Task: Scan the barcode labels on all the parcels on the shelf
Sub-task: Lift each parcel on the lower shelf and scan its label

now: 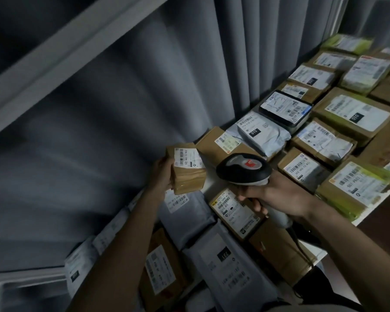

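My left hand [161, 174] grips the small brown parcel [188, 168] off the shelf [208, 181], label up. My right hand [279, 194] clasps the scanner [243, 168] just right of it (head aimed leftward at the label).

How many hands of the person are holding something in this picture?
2. The left hand grips a small brown cardboard parcel lifted off the shelf; the right hand grips the black-and-grey handheld barcode scanner beside it.

Dim, motion-blurred, edges wide-angle warped
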